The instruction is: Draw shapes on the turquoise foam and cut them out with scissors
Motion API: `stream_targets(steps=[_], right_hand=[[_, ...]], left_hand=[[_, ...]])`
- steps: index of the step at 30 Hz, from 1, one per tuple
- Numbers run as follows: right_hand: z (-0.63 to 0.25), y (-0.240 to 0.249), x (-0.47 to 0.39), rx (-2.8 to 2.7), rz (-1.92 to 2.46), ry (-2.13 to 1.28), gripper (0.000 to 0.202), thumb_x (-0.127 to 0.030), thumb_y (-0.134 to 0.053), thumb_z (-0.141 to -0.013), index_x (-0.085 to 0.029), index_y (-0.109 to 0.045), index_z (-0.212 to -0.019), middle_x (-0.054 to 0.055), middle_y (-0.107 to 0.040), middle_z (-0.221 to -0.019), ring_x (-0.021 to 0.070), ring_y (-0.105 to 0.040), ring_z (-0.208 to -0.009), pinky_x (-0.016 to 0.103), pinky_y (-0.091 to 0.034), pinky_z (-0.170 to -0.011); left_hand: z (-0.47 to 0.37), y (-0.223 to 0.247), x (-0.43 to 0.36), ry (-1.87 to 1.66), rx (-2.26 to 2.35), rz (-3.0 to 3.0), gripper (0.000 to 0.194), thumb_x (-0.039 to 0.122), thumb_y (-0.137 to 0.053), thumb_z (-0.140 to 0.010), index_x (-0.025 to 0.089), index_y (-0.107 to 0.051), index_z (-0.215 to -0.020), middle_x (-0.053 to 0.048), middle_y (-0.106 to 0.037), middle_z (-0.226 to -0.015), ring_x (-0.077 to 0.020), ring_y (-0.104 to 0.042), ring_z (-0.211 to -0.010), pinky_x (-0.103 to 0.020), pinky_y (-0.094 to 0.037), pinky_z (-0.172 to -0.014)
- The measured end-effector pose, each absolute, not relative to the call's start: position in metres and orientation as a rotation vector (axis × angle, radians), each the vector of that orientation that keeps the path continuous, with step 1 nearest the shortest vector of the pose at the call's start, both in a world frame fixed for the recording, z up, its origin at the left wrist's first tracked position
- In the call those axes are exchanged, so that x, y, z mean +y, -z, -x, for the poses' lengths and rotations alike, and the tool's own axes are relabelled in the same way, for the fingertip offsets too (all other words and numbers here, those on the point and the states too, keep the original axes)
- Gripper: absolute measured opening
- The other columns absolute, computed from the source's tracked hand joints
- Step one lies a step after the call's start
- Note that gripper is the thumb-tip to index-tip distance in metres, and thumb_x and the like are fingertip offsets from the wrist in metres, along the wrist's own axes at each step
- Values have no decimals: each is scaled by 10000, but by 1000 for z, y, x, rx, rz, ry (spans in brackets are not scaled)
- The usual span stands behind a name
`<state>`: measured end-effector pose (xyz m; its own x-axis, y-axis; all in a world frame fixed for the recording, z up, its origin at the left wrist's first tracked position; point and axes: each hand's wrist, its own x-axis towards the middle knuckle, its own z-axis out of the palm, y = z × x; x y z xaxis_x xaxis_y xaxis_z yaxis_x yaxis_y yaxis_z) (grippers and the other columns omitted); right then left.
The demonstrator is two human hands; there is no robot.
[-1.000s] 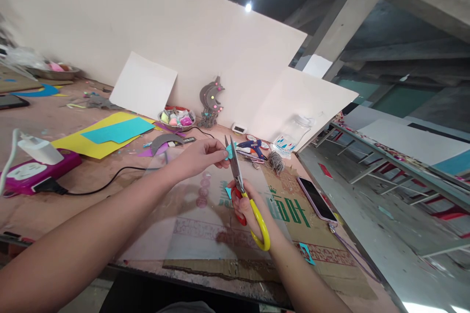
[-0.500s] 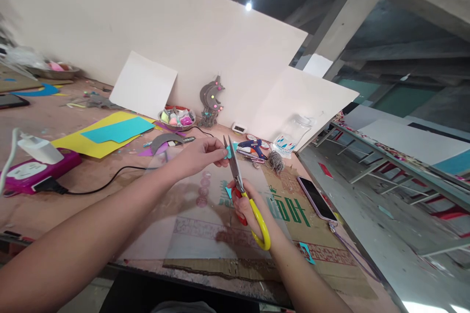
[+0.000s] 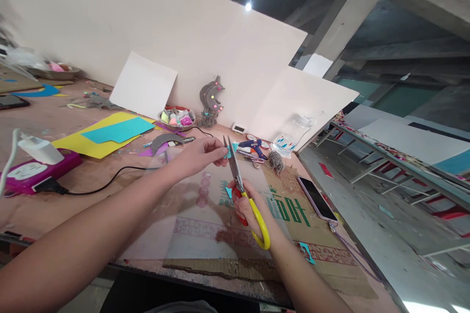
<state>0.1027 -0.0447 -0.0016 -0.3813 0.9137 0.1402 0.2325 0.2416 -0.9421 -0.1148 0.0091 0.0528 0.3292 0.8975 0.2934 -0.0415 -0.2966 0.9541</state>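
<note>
Between the fingertips of my left hand (image 3: pixel 207 154) is a small piece of turquoise paper (image 3: pixel 231 149). My right hand (image 3: pixel 249 203) grips scissors (image 3: pixel 235 168) by their red and yellow handles. The blades point up and away, slightly parted, with the turquoise paper between them. Below my hands a translucent sheet (image 3: pixel 157 230) lies over printed cardboard (image 3: pixel 326 269). One turquoise scrap (image 3: pixel 306 253) rests on the cardboard to the right of my right forearm; another scrap (image 3: pixel 229 192) shows just left of the scissor handles.
A phone (image 3: pixel 316 198) lies at the table's right edge. Beyond my hands are a blue glue gun (image 3: pixel 251 145), a ball of grey yarn (image 3: pixel 276 161) and a clear jar (image 3: pixel 292 134). Turquoise card (image 3: pixel 117 130) on yellow card (image 3: pixel 99 149) and a purple power strip (image 3: pixel 69 162) are at left.
Almost nothing differs. Both hands, the scissors and the turquoise paper stay in nearly the same place.
</note>
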Motion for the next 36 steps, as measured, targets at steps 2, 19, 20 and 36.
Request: stream_targets(steps=[2, 19, 20, 36], right_hand=[[-102, 1, -45, -1776, 1040, -1172, 415, -483, -618, -890, -160, -605, -1152, 73, -645, -985, 208, -625, -829, 352, -532, -709], [-99, -2, -49, -1744, 938, -1217, 614, -744, -505, -810, -205, -509, -1104, -49, -378, -675, 98, -303, -504, 244, -271, -457], [-99, -2, -49, -1743, 940, -1219, 625, -751, -507, -803, -204, -508, -1105, -49, -380, -675, 98, -305, -504, 244, -272, -457], [-97, -9, -53, -1724, 911, -1304, 665, -787, -503, -770, -214, -503, -1108, -40, -383, -732, 99, -297, -527, 247, -278, -469]], left_hand=[[114, -53, 9, -1164, 802, -1574, 304, 462, -628, -841, 161, -600, -809, -43, -721, -751, -151, -656, -724, -317, -521, -743], [105, -46, 7, -1104, 748, -1551, 309, 459, -652, -809, 163, -614, -726, -33, -697, -710, -132, -624, -669, -278, -498, -694], [104, -46, 7, -1101, 744, -1557, 314, 462, -649, -811, 163, -618, -723, -32, -696, -706, -131, -622, -665, -276, -497, -692], [105, -45, 7, -1118, 755, -1586, 393, 535, -606, -829, 159, -628, -715, -44, -700, -705, -139, -633, -674, -277, -505, -695]])
